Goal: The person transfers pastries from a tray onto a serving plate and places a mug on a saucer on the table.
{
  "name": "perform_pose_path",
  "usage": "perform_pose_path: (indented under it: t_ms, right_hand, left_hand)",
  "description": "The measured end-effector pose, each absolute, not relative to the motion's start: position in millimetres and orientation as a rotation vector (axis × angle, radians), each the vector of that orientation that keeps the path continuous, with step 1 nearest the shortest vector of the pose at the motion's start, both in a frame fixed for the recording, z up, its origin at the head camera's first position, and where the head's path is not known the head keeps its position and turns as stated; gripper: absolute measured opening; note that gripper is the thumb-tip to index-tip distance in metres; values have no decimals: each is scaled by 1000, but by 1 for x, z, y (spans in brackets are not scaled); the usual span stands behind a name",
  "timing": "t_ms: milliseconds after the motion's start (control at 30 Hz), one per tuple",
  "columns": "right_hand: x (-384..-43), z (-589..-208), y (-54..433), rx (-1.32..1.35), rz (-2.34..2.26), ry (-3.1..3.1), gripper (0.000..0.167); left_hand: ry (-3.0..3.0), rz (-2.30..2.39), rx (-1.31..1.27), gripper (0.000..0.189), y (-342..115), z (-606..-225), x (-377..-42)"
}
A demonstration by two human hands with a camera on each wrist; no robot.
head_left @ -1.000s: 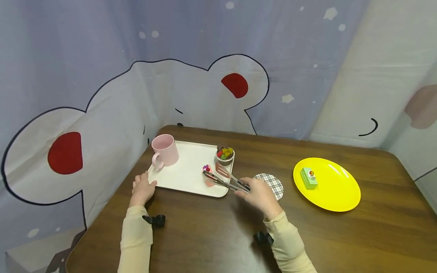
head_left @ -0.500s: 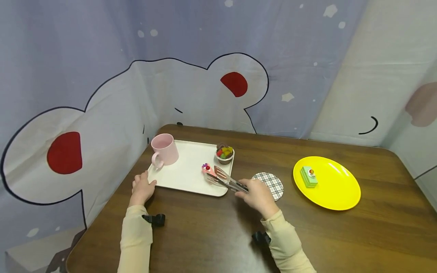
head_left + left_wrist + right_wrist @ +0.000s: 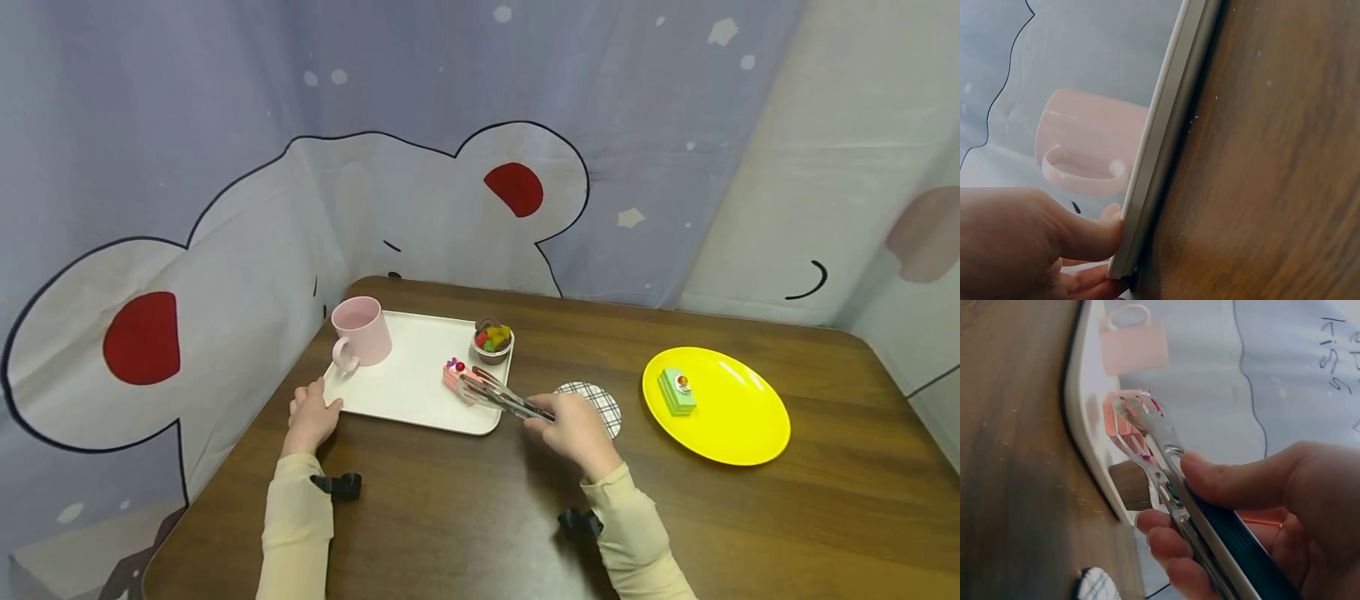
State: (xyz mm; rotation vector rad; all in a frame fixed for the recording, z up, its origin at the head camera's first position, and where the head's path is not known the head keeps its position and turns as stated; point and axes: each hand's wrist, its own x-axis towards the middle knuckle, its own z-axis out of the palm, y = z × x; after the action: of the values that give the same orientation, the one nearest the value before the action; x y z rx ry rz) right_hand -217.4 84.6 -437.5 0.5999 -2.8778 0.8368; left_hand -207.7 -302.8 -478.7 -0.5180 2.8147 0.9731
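My left hand (image 3: 311,415) holds the near left corner of the white tray (image 3: 408,392), the thumb on its rim and fingers lower down in the left wrist view. Near that hand, a pink mug (image 3: 366,333) stands upright on the tray. A pair of metal tongs (image 3: 1169,450) with dark handles is gripped in my right hand (image 3: 576,433). Their slotted tips are nearly together at a pink toy cake slice (image 3: 454,375) on the tray's right part; the tips partly cover it. Whether the slice is lifted, I cannot tell. Behind it sits a fruit-topped dessert cup (image 3: 492,346).
To the right lies a yellow plate (image 3: 750,425) carrying a green toy cake slice (image 3: 677,393). A round checked coaster (image 3: 600,404) is partly hidden behind my right hand. The brown wooden table (image 3: 450,517) meets a printed curtain (image 3: 637,150) at its back edge.
The tongs' tips have closed together at the pink cake slice, after standing apart around it. The slice has turned slightly. My left hand stays at the tray corner.
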Motion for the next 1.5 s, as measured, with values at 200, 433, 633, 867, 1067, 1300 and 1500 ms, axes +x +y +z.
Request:
perform_pose_path:
  t_ms: [200, 433, 633, 867, 1067, 1300, 1500]
  right_hand:
    - [-215, -424, 98, 595, 884, -2847, 26]
    - [-218, -413, 123, 522, 876, -2841, 30]
    - [-220, -407, 143, 455, 924, -2816, 29]
    - [-220, -405, 154, 485, 968, -2781, 27]
    - [-217, -399, 165, 455, 996, -2800, 30]
    - [-215, -393, 180, 353, 989, -2843, 33]
    - [-212, -389, 196, 268, 1015, -2894, 39]
  left_hand:
    - [2814, 967, -520, 65, -302, -480, -208]
    - [2813, 972, -524, 65, -304, -481, -209]
    - [2818, 962, -515, 66, -306, -480, -208]
    - [2817, 957, -505, 66, -304, -477, -206]
    - [2809, 968, -503, 66, -301, -476, -206]
    - [2817, 975, -495, 66, -302, -477, -206]
    - [2822, 964, -500, 66, -302, -477, -206]
